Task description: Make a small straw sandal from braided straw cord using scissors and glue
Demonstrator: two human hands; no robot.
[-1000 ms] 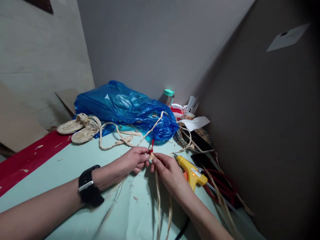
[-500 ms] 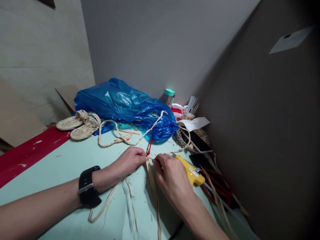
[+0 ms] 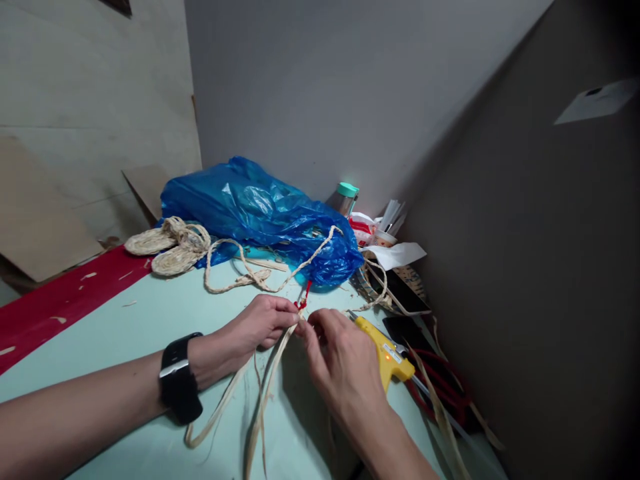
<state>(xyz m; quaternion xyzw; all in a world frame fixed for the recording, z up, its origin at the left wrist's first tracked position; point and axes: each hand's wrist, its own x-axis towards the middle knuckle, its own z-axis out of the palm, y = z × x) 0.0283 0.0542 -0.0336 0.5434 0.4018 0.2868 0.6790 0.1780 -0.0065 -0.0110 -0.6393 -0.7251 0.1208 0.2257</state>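
My left hand (image 3: 267, 321), with a black watch (image 3: 180, 379) on its wrist, pinches several straw strands (image 3: 269, 387) near their upper end. Just above the fingertips is a red cord (image 3: 301, 303), which runs up toward the blue plastic bag. My right hand (image 3: 340, 350) is closed at the same spot, its thumb and fingers pressed together close to the left fingertips. What lies inside its grip is mostly hidden. Loose strand ends hang down over the pale green tabletop (image 3: 140, 373). A yellow glue gun (image 3: 387, 353) lies just right of my right hand.
A blue plastic bag (image 3: 260, 207) fills the back of the table. Braided straw rope (image 3: 235, 283) and coiled straw soles (image 3: 173, 260) lie at its front left. A green-lidded jar (image 3: 346, 197), a cup (image 3: 384, 238) and red-handled scissors (image 3: 440, 383) are at right.
The hanging strands have swung from between my hands to the left. My right hand has come in closer to my left fingertips. The view has shifted slightly.
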